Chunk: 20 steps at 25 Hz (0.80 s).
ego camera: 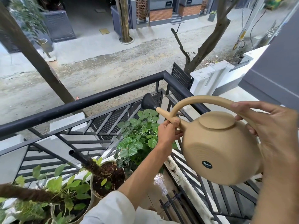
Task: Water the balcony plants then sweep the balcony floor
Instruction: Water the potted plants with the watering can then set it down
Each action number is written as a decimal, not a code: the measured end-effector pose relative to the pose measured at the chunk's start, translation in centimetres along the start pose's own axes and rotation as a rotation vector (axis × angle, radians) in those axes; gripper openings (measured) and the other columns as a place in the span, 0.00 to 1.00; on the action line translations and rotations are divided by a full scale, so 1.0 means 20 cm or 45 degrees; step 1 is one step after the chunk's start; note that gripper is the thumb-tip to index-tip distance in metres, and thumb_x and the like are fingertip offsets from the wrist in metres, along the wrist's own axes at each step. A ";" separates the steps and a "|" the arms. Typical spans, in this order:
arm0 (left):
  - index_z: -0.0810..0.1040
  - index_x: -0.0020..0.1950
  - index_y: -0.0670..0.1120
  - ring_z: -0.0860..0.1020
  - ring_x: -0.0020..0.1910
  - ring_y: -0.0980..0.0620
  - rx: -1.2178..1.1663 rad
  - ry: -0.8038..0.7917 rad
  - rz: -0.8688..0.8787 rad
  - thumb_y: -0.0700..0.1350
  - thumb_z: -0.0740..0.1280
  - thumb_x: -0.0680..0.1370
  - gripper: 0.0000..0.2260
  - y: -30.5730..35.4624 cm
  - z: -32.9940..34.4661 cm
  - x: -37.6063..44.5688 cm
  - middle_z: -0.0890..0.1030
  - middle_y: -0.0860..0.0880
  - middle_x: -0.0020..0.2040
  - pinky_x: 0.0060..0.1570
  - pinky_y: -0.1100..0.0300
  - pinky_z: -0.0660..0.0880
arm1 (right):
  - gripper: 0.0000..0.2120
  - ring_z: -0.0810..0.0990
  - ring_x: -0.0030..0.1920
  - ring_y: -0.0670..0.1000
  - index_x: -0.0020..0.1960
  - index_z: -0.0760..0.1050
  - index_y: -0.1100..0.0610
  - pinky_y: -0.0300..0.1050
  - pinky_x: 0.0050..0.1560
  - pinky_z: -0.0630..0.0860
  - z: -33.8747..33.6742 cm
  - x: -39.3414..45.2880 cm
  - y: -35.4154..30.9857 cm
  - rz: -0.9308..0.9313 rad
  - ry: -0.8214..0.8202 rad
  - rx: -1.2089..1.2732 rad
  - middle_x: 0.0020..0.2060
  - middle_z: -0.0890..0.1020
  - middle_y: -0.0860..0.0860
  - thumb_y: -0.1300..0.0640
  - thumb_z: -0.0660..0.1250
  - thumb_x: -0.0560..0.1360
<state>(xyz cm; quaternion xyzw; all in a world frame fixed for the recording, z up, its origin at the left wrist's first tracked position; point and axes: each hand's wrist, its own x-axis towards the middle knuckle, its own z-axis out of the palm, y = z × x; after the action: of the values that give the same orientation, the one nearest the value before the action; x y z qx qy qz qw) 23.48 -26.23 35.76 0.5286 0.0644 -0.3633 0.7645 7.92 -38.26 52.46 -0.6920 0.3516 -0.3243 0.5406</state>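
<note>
Right now I have the tan watering can (221, 149) lifted in the balcony's far right corner, just inside the railing (90, 101), above the leafy corner plant (139, 135); my right hand (273, 126) is curled round the rear of the arched handle (202, 101), and my left hand (168, 131) pinches the base of the spout (166, 115) where it leaves the body.

I judge the can a stiff, smooth plastic shell, light in itself but made heavy and shifting by whatever water is inside, which I cannot see; the handle is the place to bear the load, and a second grip at the spout root steadies the aim, since the round belly gives the fingers nothing to bite on.

Its long axis runs from the handle's rear end, near me on the right, up and away to the left; the spout points toward the railing corner, with the black rose (148, 101) facing outward over the plant's top leaves; the body is tipped so its lid (216, 121) faces upper left.

Two other pots, a soil-filled white pot (110, 177) and a pot of pale green leaves (64, 191), stand along the left railing; the floor (161, 183) by the right railing shines wet.
</note>
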 end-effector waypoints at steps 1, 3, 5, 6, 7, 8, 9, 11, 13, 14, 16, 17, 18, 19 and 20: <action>0.82 0.59 0.41 0.87 0.48 0.42 0.007 0.003 0.011 0.40 0.69 0.82 0.07 0.02 0.00 0.01 0.85 0.35 0.58 0.51 0.47 0.85 | 0.18 0.65 0.32 0.56 0.50 0.88 0.49 0.44 0.35 0.66 0.01 0.02 0.00 -0.004 -0.003 0.006 0.38 0.85 0.59 0.42 0.83 0.64; 0.82 0.57 0.42 0.87 0.53 0.37 0.008 0.026 0.026 0.40 0.69 0.82 0.06 0.06 -0.02 0.03 0.86 0.36 0.57 0.57 0.43 0.84 | 0.18 0.64 0.33 0.58 0.49 0.88 0.49 0.46 0.36 0.65 0.05 0.05 0.00 -0.014 -0.015 0.024 0.38 0.85 0.60 0.42 0.83 0.64; 0.82 0.57 0.43 0.86 0.56 0.36 -0.003 0.061 0.041 0.40 0.69 0.83 0.05 0.09 -0.05 0.04 0.86 0.37 0.57 0.58 0.42 0.83 | 0.17 0.64 0.33 0.58 0.49 0.88 0.50 0.48 0.36 0.64 0.09 0.08 0.00 -0.038 -0.042 0.033 0.37 0.85 0.61 0.43 0.83 0.65; 0.82 0.57 0.44 0.86 0.56 0.36 -0.009 0.079 0.046 0.40 0.69 0.83 0.05 0.10 -0.07 0.05 0.86 0.38 0.56 0.58 0.42 0.83 | 0.16 0.64 0.33 0.58 0.49 0.88 0.50 0.47 0.35 0.64 0.11 0.09 0.00 -0.049 -0.059 0.029 0.37 0.84 0.61 0.44 0.83 0.65; 0.82 0.57 0.44 0.86 0.56 0.36 -0.016 0.092 0.048 0.40 0.68 0.83 0.05 0.11 -0.09 0.06 0.87 0.38 0.57 0.58 0.42 0.83 | 0.16 0.64 0.33 0.58 0.49 0.88 0.51 0.46 0.34 0.64 0.12 0.10 0.00 -0.051 -0.081 0.022 0.37 0.84 0.61 0.44 0.83 0.65; 0.82 0.58 0.44 0.86 0.56 0.36 -0.019 0.099 0.047 0.40 0.68 0.83 0.05 0.11 -0.11 0.06 0.86 0.38 0.57 0.58 0.42 0.83 | 0.16 0.64 0.33 0.58 0.49 0.88 0.51 0.45 0.34 0.64 0.13 0.11 0.00 -0.040 -0.112 0.025 0.37 0.84 0.62 0.45 0.84 0.65; 0.82 0.59 0.44 0.86 0.56 0.37 -0.018 0.102 0.045 0.40 0.68 0.83 0.06 0.11 -0.12 0.06 0.86 0.38 0.58 0.59 0.42 0.83 | 0.16 0.64 0.33 0.58 0.49 0.88 0.52 0.45 0.34 0.63 0.13 0.12 0.00 -0.014 -0.160 0.037 0.37 0.83 0.62 0.45 0.84 0.65; 0.81 0.60 0.44 0.86 0.55 0.39 -0.003 0.102 0.061 0.41 0.68 0.83 0.07 0.11 -0.16 0.07 0.85 0.37 0.59 0.59 0.42 0.83 | 0.17 0.64 0.34 0.57 0.48 0.88 0.54 0.44 0.36 0.63 0.13 0.13 0.03 0.101 -0.316 -0.006 0.34 0.79 0.61 0.44 0.83 0.67; 0.80 0.64 0.45 0.86 0.55 0.42 0.045 0.090 0.099 0.41 0.68 0.83 0.09 0.10 -0.19 0.07 0.85 0.39 0.60 0.60 0.44 0.83 | 0.20 0.65 0.32 0.55 0.46 0.86 0.57 0.42 0.34 0.63 0.11 0.13 0.07 0.193 -0.566 -0.189 0.31 0.73 0.58 0.41 0.81 0.67; 0.80 0.66 0.46 0.86 0.55 0.43 0.085 0.086 0.112 0.41 0.68 0.83 0.11 0.08 -0.21 0.06 0.86 0.41 0.59 0.60 0.45 0.83 | 0.23 0.66 0.32 0.54 0.45 0.85 0.59 0.42 0.33 0.63 0.10 0.11 0.11 0.224 -0.666 -0.280 0.30 0.70 0.57 0.39 0.81 0.67; 0.78 0.70 0.47 0.86 0.57 0.45 0.184 0.094 0.119 0.42 0.68 0.83 0.15 0.04 -0.25 0.06 0.86 0.45 0.57 0.60 0.47 0.83 | 0.26 0.67 0.31 0.53 0.44 0.83 0.61 0.43 0.33 0.63 0.07 0.07 0.20 0.288 -0.762 -0.364 0.28 0.69 0.56 0.38 0.83 0.65; 0.77 0.71 0.48 0.86 0.58 0.46 0.239 0.093 0.117 0.43 0.69 0.83 0.16 0.02 -0.26 0.05 0.86 0.46 0.56 0.61 0.47 0.83 | 0.22 0.68 0.31 0.52 0.42 0.83 0.59 0.43 0.34 0.63 0.04 0.04 0.26 0.327 -0.774 -0.362 0.28 0.70 0.56 0.40 0.83 0.65; 0.75 0.74 0.48 0.85 0.59 0.47 0.293 0.083 0.113 0.44 0.69 0.82 0.19 -0.01 -0.27 0.05 0.87 0.47 0.56 0.61 0.48 0.82 | 0.18 0.69 0.31 0.52 0.40 0.83 0.57 0.44 0.34 0.64 0.02 0.01 0.31 0.368 -0.785 -0.353 0.28 0.71 0.56 0.44 0.83 0.66; 0.73 0.75 0.50 0.85 0.60 0.49 0.341 0.064 0.117 0.44 0.69 0.82 0.22 -0.04 -0.27 0.04 0.87 0.47 0.57 0.63 0.48 0.82 | 0.15 0.70 0.31 0.52 0.41 0.83 0.57 0.44 0.35 0.65 0.00 -0.02 0.37 0.398 -0.805 -0.350 0.29 0.72 0.56 0.46 0.83 0.67; 0.72 0.76 0.51 0.84 0.60 0.51 0.403 0.048 0.125 0.43 0.69 0.82 0.23 -0.07 -0.27 0.02 0.87 0.47 0.58 0.64 0.48 0.81 | 0.14 0.71 0.32 0.53 0.42 0.83 0.57 0.45 0.36 0.67 -0.02 -0.04 0.44 0.415 -0.821 -0.362 0.30 0.74 0.56 0.48 0.82 0.68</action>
<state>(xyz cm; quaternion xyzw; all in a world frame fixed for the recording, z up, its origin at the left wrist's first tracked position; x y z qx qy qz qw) 24.46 -22.11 32.22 0.6517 -0.0052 -0.3211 0.6871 5.85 -39.24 43.95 -0.7614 0.3104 0.0521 0.5667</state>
